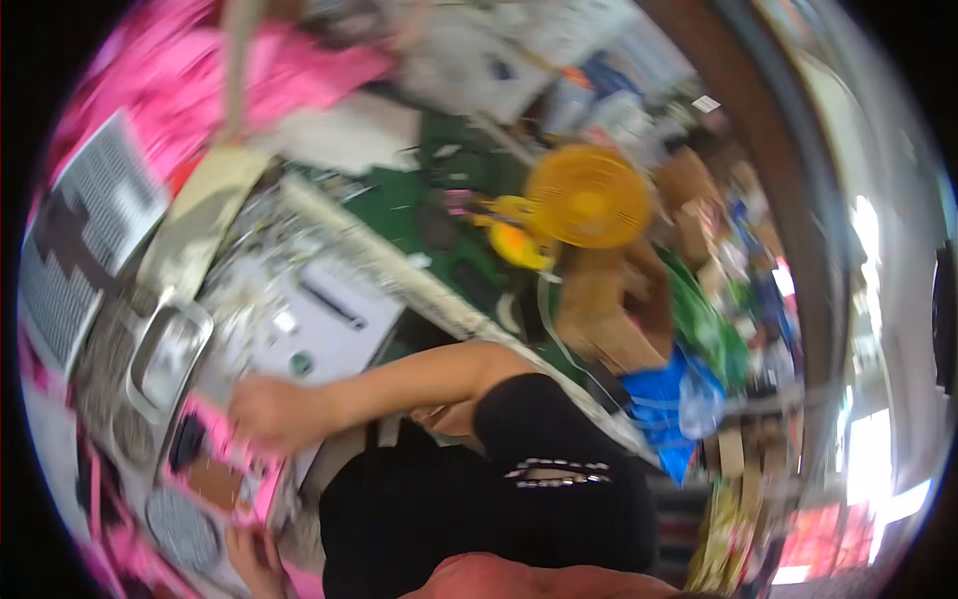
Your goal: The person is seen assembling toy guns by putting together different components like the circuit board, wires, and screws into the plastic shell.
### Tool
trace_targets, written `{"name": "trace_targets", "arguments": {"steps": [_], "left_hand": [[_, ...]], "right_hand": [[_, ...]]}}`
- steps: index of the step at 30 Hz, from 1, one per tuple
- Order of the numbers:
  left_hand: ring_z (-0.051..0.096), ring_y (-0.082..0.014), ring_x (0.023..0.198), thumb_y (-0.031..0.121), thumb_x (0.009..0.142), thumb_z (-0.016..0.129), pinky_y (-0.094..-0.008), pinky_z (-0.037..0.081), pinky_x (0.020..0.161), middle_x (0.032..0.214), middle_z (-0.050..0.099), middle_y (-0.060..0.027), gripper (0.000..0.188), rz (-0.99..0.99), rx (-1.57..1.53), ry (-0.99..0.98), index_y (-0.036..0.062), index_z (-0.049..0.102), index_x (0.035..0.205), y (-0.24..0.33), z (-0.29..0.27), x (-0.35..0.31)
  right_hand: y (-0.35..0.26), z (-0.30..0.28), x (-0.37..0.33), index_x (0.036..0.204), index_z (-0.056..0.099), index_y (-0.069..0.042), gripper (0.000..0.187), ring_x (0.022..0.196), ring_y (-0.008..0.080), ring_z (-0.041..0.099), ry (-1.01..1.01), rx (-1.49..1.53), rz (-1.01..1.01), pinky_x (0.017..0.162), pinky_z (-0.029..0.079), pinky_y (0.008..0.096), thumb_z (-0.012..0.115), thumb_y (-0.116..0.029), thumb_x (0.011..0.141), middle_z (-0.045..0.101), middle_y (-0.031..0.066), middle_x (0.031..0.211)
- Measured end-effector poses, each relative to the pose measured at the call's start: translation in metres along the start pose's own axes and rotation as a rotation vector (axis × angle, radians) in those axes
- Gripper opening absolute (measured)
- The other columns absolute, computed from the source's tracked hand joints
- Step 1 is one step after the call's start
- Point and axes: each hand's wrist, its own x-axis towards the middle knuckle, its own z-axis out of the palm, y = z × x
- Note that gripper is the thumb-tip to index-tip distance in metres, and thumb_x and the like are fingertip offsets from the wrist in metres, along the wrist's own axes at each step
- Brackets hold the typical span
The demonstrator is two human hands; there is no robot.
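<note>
A shallow pink case (267,481) lies at the lower left, with a black part (187,439) and a brown panel (214,483) inside it. My left hand (256,561) is at its lower edge, fingers against the rim, gripping it. My right arm reaches across to the left, and my right hand (274,413) is curled over the upper right side of the case. Motion blurs its fingers; whatever they hold is hidden. Beside the case is a metal frame-like piece (172,349), and below it a round grey disc (183,527).
A white sheet (334,319) with a dark bar lies beyond my right hand, near small clear pieces. Past a pale ledge, a yellow fan (589,197) stands by a cardboard box (609,319) and a blue bag (667,404). Pink material (289,75) is heaped far left.
</note>
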Motion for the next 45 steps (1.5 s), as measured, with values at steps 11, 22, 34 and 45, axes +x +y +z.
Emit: {"name": "trace_targets", "arguments": {"steps": [11, 22, 34, 45], "left_hand": [[0.061, -0.0228, 0.067, 0.0, 0.078, 0.082, -0.0336, 0.049, 0.058, 0.083, 0.059, -0.0094, 0.022, -0.044, -0.016, 0.003, 0.0033, 0.068, 0.095, 0.041, -0.018, 0.017], [0.062, -0.0223, 0.067, 0.006, 0.079, 0.083, -0.0337, 0.05, 0.058, 0.082, 0.06, -0.0084, 0.025, -0.137, 0.037, 0.003, 0.0047, 0.069, 0.1, 0.067, -0.022, 0.028], [0.053, -0.0126, 0.057, 0.014, 0.083, 0.084, -0.0282, 0.045, 0.053, 0.083, 0.062, -0.0054, 0.042, -0.317, -0.324, 0.155, 0.0038, 0.064, 0.118, 0.12, 0.011, 0.112], [0.06, -0.0184, 0.062, 0.001, 0.083, 0.078, -0.0304, 0.048, 0.055, 0.084, 0.062, -0.0076, 0.022, -0.22, 0.02, 0.309, 0.0032, 0.066, 0.101, 0.088, -0.005, 0.086]], "right_hand": [[0.04, -0.107, -0.025, 0.098, 0.075, -0.008, 0.021, 0.092, 0.0277, 0.063, -0.238, -0.198, 0.429, 0.083, 0.052, 0.037, 0.077, -0.008, 0.078, 0.072, 0.007, 0.095], [0.051, -0.055, 0.004, 0.103, 0.07, -0.009, 0.029, 0.095, 0.0293, 0.056, -0.426, -0.281, 0.3, 0.084, 0.048, 0.0402, 0.078, -0.011, 0.075, 0.062, 0.006, 0.098], [-0.027, -0.061, 0.023, 0.108, 0.067, -0.006, 0.038, 0.086, 0.0287, 0.063, -0.29, 0.121, 0.2, 0.074, 0.05, 0.0406, 0.08, -0.008, 0.073, 0.067, 0.0069, 0.095], [0.008, -0.026, 0.053, 0.1, 0.069, -0.007, 0.03, 0.09, 0.0287, 0.06, -0.269, -0.026, 0.151, 0.075, 0.052, 0.04, 0.079, -0.008, 0.073, 0.064, 0.0066, 0.095]]}}
